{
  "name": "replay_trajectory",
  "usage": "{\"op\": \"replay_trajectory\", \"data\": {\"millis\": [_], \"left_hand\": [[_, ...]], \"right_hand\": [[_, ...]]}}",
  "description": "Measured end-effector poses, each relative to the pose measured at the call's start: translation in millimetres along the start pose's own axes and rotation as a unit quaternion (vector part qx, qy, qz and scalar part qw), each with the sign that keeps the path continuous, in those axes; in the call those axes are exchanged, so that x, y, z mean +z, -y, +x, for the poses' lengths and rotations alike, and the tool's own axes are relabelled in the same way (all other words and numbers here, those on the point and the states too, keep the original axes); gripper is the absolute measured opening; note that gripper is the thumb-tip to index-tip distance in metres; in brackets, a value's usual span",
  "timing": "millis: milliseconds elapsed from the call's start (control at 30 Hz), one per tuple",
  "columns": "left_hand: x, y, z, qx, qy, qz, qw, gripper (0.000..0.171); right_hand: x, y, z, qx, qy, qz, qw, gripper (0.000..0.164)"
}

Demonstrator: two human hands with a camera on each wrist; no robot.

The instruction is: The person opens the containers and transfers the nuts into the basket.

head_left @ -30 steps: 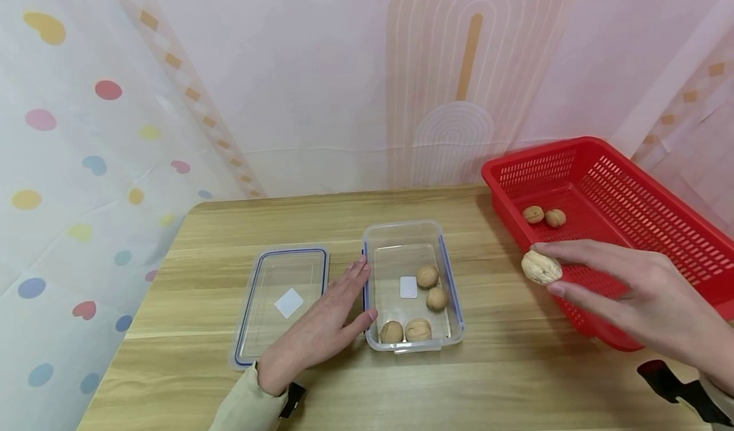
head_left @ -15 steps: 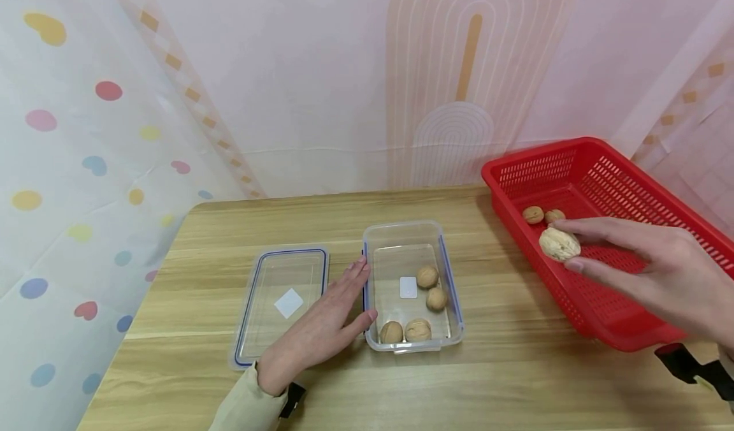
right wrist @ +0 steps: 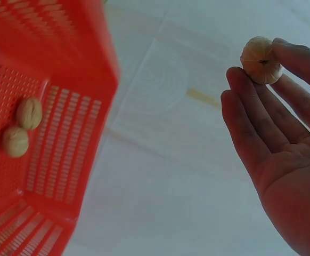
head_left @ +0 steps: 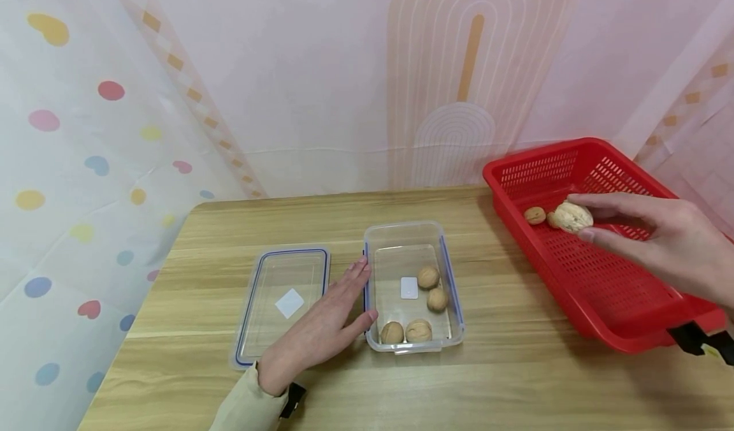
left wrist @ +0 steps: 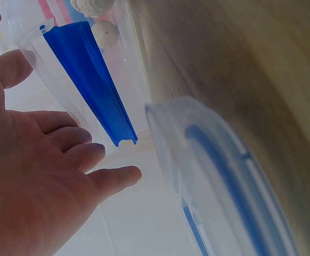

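Observation:
My right hand (head_left: 659, 240) pinches a pale walnut (head_left: 573, 217) between thumb and fingertips, held up over the red basket (head_left: 596, 329). In the right wrist view the same walnut (right wrist: 261, 60) sits at the fingertips, away from the basket wall. Two walnuts (right wrist: 17, 128) lie side by side on the basket floor; from the head, the held one partly covers one of them. My left hand (head_left: 321, 319) rests with extended fingers against the left side of a clear plastic container (head_left: 401, 232). Several walnuts (head_left: 419, 330) lie inside it, along its right and near sides.
A clear lid (head_left: 266, 316) with a blue seal lies flat to the left of the container, close to my left hand. In the left wrist view a blue clip (left wrist: 88, 80) hangs on the container's side. A patterned cloth (head_left: 315, 80) stands behind the wooden table (head_left: 487, 386).
The right hand has moved up and to the right with the walnut, from the basket's near left edge to over its inside. The left hand has stayed still.

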State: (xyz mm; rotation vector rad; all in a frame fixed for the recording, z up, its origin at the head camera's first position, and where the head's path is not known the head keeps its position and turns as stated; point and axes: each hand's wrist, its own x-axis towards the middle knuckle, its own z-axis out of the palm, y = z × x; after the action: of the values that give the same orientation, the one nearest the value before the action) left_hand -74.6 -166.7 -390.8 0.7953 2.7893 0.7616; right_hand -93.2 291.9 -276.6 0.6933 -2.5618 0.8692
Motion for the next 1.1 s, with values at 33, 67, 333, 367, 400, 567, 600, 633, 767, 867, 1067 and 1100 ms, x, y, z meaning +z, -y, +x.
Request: {"op": "replay_trajectory", "data": {"millis": [33, 67, 333, 367, 400, 567, 600, 633, 767, 867, 1067, 1100], "left_hand": [[0.1, 0.1, -0.1, 0.0, 0.001, 0.001, 1.0, 0.077], [0.1, 0.1, -0.2, 0.0, 0.0, 0.002, 1.0, 0.077], [0.0, -0.2, -0.5, 0.0, 0.001, -0.001, 1.0, 0.077], [0.1, -0.2, -0.5, 0.0, 0.001, -0.002, 1.0, 0.077], [0.2, -0.3, -0.5, -0.001, 0.001, -0.001, 1.0, 0.077], [0.3, -1.3, -0.6, -0.002, 0.004, -0.003, 1.0, 0.077], [0.1, -1.9, -0.6, -0.004, 0.005, -0.004, 1.0, 0.077], [0.1, -2.2, -0.7, -0.004, 0.005, -0.005, 1.0, 0.077], [0.5, -2.8, -0.4, -0.005, 0.005, -0.005, 1.0, 0.077], [1.0, -2.6, -0.2, -0.002, 0.002, -0.005, 1.0, 0.077], [1.3, -2.8, -0.2, 0.001, 0.0, -0.005, 1.0, 0.077], [1.4, -2.8, -0.2, 0.001, 0.0, -0.004, 1.0, 0.077]], "right_hand": [[-1, -3, 1, 0.019, 0.003, -0.003, 1.0, 0.065], [-1, -6, 2, 0.034, 0.006, -0.008, 0.999, 0.064], [-4, -28, 12, 0.086, 0.03, 0.0, 0.996, 0.055], [-4, -31, 13, 0.094, 0.034, -0.002, 0.995, 0.054], [-5, -33, 14, 0.103, 0.039, -0.001, 0.994, 0.053], [-6, -44, 21, 0.152, 0.072, -0.013, 0.986, 0.05], [-7, -47, 22, 0.157, 0.078, -0.013, 0.984, 0.049], [-7, -50, 23, 0.162, 0.083, -0.015, 0.983, 0.049], [-7, -61, 28, 0.176, 0.097, -0.027, 0.979, 0.048], [-7, -69, 32, 0.181, 0.112, -0.053, 0.976, 0.049], [-3, -90, 36, 0.181, 0.135, -0.06, 0.972, 0.049], [-2, -94, 37, 0.179, 0.135, -0.046, 0.973, 0.048]]}}
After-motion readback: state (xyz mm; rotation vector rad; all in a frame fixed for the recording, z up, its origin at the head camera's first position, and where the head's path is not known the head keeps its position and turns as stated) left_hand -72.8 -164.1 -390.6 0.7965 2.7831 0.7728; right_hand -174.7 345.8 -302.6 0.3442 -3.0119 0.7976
